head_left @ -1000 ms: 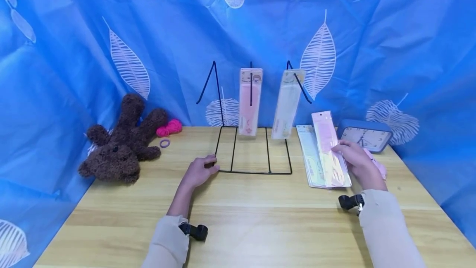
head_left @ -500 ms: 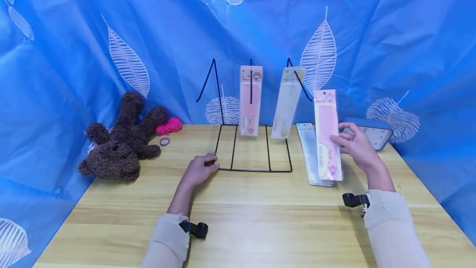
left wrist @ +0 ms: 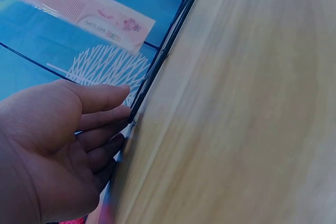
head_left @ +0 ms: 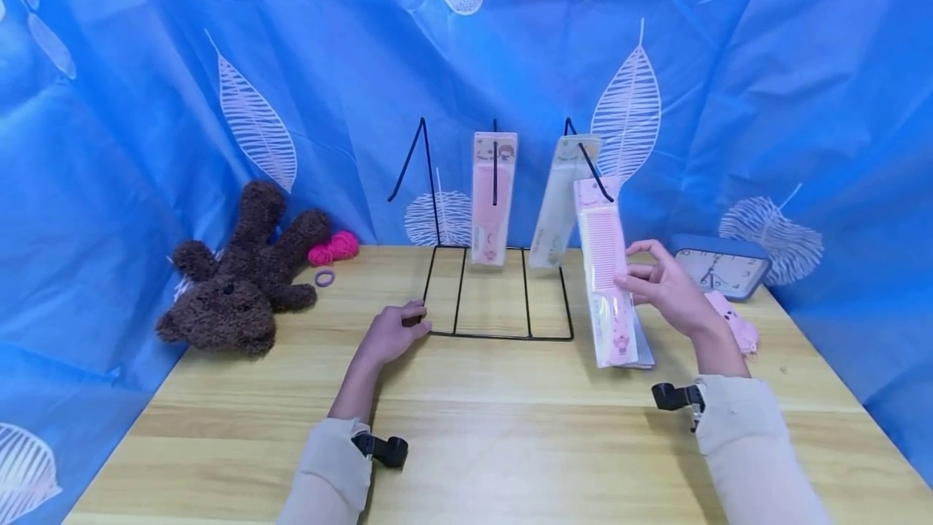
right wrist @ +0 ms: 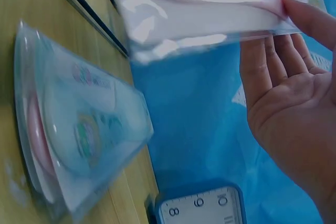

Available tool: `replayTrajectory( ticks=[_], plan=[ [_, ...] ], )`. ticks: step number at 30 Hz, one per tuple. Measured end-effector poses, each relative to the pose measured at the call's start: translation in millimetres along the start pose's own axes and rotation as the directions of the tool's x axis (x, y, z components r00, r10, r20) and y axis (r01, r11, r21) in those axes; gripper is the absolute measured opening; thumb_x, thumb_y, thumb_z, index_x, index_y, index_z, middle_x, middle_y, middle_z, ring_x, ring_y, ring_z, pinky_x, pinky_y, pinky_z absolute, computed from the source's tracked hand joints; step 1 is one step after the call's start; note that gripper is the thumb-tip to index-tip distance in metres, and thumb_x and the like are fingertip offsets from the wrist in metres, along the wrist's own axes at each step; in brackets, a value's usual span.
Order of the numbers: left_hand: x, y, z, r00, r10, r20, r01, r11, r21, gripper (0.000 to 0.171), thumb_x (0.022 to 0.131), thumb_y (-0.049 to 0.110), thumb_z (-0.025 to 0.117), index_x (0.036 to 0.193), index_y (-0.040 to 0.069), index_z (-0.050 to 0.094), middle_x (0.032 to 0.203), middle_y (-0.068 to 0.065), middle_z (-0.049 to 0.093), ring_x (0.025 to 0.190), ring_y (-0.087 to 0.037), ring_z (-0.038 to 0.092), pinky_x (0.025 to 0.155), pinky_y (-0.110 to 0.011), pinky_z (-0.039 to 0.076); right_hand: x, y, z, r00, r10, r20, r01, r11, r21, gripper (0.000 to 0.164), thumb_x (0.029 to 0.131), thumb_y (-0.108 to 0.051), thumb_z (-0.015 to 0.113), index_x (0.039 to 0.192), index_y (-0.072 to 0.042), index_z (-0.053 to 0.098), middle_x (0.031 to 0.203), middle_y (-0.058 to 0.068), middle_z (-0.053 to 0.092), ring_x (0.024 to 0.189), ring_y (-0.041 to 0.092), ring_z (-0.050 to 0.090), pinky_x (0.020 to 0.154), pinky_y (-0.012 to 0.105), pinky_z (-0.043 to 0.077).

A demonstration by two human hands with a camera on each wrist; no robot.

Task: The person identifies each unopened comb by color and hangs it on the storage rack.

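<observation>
A black wire display rack (head_left: 513,338) stands on the table with three hooks. A pink packaged comb (head_left: 487,213) hangs on the middle hook and a pale green one (head_left: 557,209) on the right hook. My left hand (head_left: 391,336) holds the rack's front left corner between thumb and fingers, close up in the left wrist view. Along its right edge, my right hand (head_left: 674,290) pinches another pink packaged comb (head_left: 605,266) upright. Its top overlaps the right hook's tip; whether the hook passes through it I cannot tell. Below lie more packaged combs (right wrist: 94,124), partly hidden in the head view.
A blue clock (head_left: 722,267) and a small pink item (head_left: 732,322) sit at the right. To the left are a brown plush bear (head_left: 240,282), a bright pink bundle (head_left: 334,249) and a purple ring (head_left: 324,278). Blue cloth (head_left: 350,87) hangs behind the table.
My right hand has lifted the pink packaged comb off the pile, raised it upright and carried it left to the right hook. The left hand stays at the rack corner.
</observation>
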State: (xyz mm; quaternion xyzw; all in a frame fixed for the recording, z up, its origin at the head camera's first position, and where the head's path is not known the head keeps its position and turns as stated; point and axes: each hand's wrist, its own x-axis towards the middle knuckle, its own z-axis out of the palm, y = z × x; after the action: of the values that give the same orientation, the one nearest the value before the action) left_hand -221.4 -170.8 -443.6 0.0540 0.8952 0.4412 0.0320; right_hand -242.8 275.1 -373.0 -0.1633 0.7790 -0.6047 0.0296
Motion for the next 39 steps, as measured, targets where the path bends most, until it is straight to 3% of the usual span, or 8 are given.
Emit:
replayTrajectory(
  ticks=[9, 21, 32, 39],
  plan=[
    [-0.3, 0.5, -0.6, 1.000, 0.002, 0.005, -0.002, 1.000, -0.003, 0.044, 0.097, 0.016, 0.069, 0.135, -0.005, 0.061, 0.150, -0.014, 0.051, 0.145, -0.038, 0.036, 0.121, -0.050, 0.023, 12, -3, 28, 0.998, -0.009, 0.060, 0.010, 1.000, -0.020, 0.035, 0.100, -0.013, 0.066, 0.125, -0.017, 0.041, 0.106, 0.003, 0.075, 0.088, 0.022, 0.072, 0.073, 0.035, 0.061],
    [-0.4, 0.2, 0.0, 1.000, 0.002, -0.004, -0.002, 1.000, -0.008, 0.044, 0.097, 0.016, 0.069, 0.135, -0.004, 0.061, 0.150, -0.013, 0.052, 0.145, -0.038, 0.036, 0.121, -0.051, 0.022, 16, -18, 46, 0.959, -0.202, 0.201, 0.189, 0.979, 0.080, 0.024, 0.100, 0.002, 0.059, 0.110, 0.000, 0.038, 0.112, 0.009, 0.074, 0.095, 0.025, 0.073, 0.070, 0.041, 0.062],
    [0.8, -0.3, 0.3, 1.000, 0.000, -0.005, 0.000, 1.000, -0.011, 0.043, 0.097, 0.016, 0.069, 0.135, -0.003, 0.062, 0.150, -0.013, 0.052, 0.145, -0.037, 0.036, 0.121, -0.051, 0.023, 13, -38, 58, 0.947, -0.265, 0.184, 0.265, 0.964, 0.023, 0.018, 0.097, 0.005, 0.062, 0.103, 0.005, 0.046, 0.114, 0.011, 0.073, 0.100, 0.022, 0.073, 0.076, 0.038, 0.062],
    [0.1, 0.4, 1.2, 1.000, -0.002, -0.002, 0.002, 1.000, -0.017, 0.043, 0.097, 0.016, 0.069, 0.135, -0.004, 0.062, 0.149, -0.013, 0.052, 0.145, -0.037, 0.036, 0.121, -0.050, 0.024, 14, -43, 65, 0.942, -0.294, 0.164, 0.300, 0.954, -0.014, 0.016, 0.095, 0.008, 0.063, 0.099, 0.006, 0.048, 0.104, 0.017, 0.073, 0.097, 0.019, 0.072, 0.081, 0.033, 0.061]
  ],
)
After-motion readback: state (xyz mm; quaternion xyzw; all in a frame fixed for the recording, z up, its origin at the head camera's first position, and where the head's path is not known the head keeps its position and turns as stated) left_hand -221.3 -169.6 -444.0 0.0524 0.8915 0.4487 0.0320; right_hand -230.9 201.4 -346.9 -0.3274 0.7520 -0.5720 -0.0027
